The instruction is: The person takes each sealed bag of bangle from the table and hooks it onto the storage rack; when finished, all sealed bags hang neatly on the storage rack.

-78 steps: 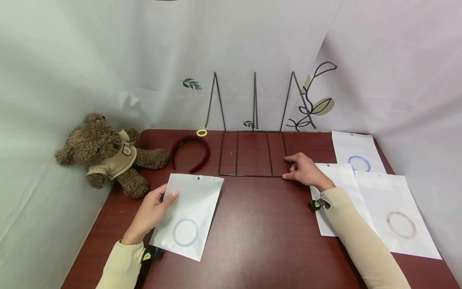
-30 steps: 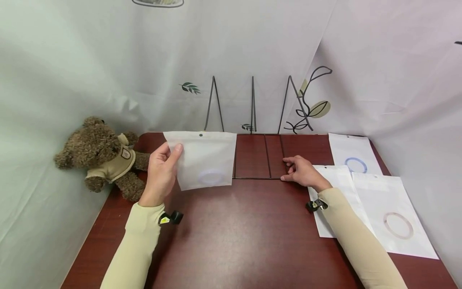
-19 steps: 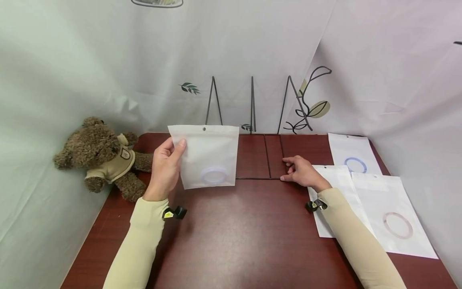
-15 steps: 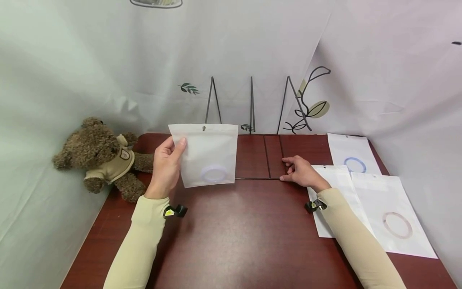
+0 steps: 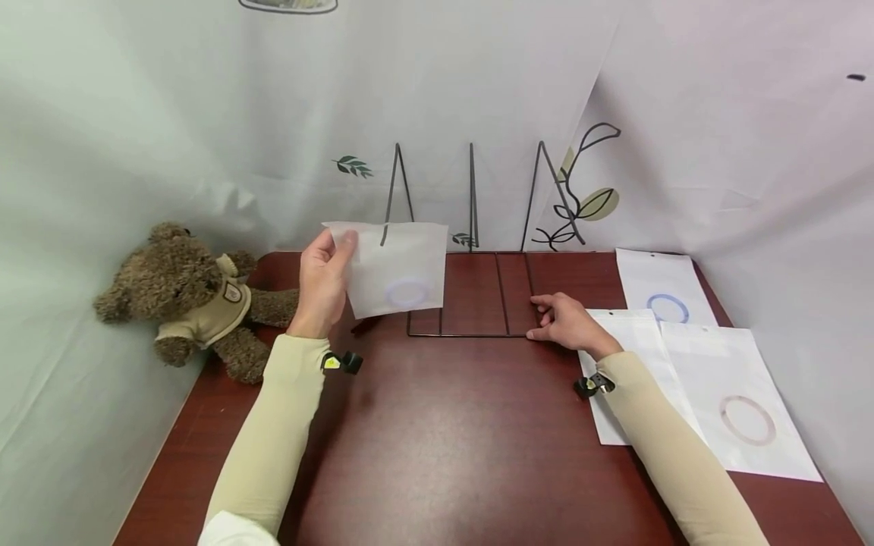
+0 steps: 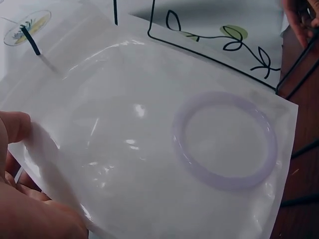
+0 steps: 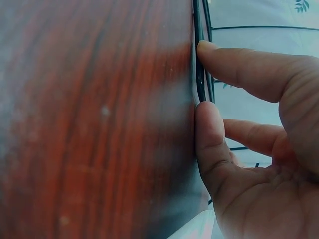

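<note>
Pinching the upper left edge of a flat, translucent white plastic pouch (image 5: 369,277), a person's left hand (image 5: 323,287) holds it up near the centre of the frame, thumb on the near face and fingers curled behind. A pale lavender ring (image 6: 227,183) shows through the plastic, at the pouch's lower right in the head view. The pouch hangs before the left part of a black metal wire rack (image 5: 501,296), whose base lies on a dark reddish-brown wooden table (image 5: 437,432) and whose three slanting prongs rise in the upper middle. The tip of the left prong (image 5: 390,193) shows in front of the pouch, just below its top edge; the hole there is too small to make out.

Right of centre, the right hand (image 5: 568,322) holds the front right corner of the rack's base, thumb and forefinger a little apart and both touching the wire, as the right wrist view shows.

Three more white pouches (image 5: 710,371) lie overlapping at the right side, one with a blue ring (image 5: 650,308) and one with a pinkish ring (image 5: 773,432). At the left, a curly brown teddy bear (image 5: 205,315) in a tan shirt lies by a pale curtain (image 5: 478,76) printed with leaves.
</note>
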Available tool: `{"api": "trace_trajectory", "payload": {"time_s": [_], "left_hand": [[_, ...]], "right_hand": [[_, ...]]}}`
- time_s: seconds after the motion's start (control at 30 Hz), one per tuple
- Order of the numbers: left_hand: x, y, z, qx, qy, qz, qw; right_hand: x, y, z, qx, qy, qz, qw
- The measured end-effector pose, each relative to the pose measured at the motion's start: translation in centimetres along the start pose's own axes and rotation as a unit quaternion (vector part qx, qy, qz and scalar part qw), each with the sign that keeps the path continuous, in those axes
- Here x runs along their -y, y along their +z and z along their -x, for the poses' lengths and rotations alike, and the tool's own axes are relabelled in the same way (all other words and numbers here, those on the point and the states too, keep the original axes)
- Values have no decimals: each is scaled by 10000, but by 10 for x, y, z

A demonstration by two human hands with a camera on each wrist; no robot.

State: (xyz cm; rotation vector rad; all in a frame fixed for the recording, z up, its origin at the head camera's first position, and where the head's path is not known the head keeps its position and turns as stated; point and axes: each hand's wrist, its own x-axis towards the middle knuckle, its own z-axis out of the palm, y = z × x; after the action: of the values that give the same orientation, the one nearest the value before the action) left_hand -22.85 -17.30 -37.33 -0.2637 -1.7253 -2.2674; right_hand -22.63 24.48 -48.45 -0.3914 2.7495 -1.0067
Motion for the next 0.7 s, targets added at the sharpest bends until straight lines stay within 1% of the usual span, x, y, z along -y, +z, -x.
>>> {"api": "trace_trajectory", "payload": {"time_s": [0.27,0.47,0.5,0.57,0.7], "left_hand": [[6,0,-22,12,-221,105,9997],[13,0,-36,-218,-452,42,9987],[14,1,-38,-259,-470,17,9986],[15,2,-45,-321,-503,107,9982],[18,8,-58,-416,-477,131,9979]], "right_hand": [[1,-1,0,33,35,12,10000],[1,-1,-1,73,29,-24,10000],[1,-1,-2,75,24,-25,10000],[0,-1,-2,76,13,-16,10000],[-1,-1,-1,57,26,1,10000]]}}
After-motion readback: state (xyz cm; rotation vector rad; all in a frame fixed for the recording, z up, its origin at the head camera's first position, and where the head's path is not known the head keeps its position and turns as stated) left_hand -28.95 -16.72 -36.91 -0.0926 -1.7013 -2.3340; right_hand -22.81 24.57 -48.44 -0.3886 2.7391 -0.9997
